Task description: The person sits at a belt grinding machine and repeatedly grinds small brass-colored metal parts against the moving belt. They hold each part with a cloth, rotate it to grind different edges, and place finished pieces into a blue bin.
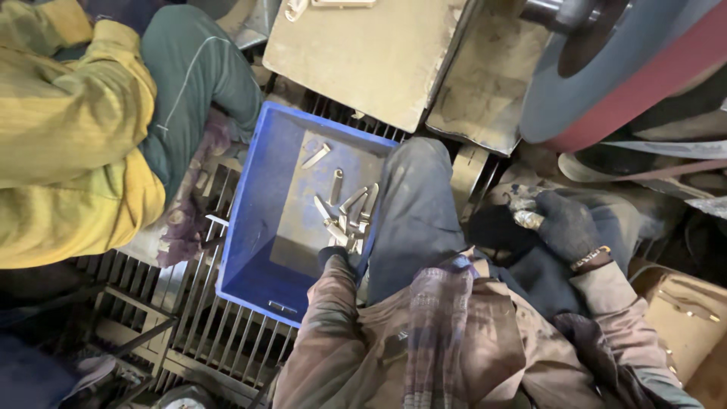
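Your gloved right hand [564, 223] pinches a small, stiff, light metal piece [528, 219]; hold it by its ends. Your left hand [338, 260] reaches into the blue crate's [261, 182] near edge, grip unclear.

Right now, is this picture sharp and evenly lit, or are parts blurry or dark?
In the head view, light falls brightest on the blue plastic crate and its shiny metal pieces, which glint; the dark-gloved right hand looks soft and slightly smeared; the lower left corner sinks into shadow; the large grey and red wheel bulges near the edge.
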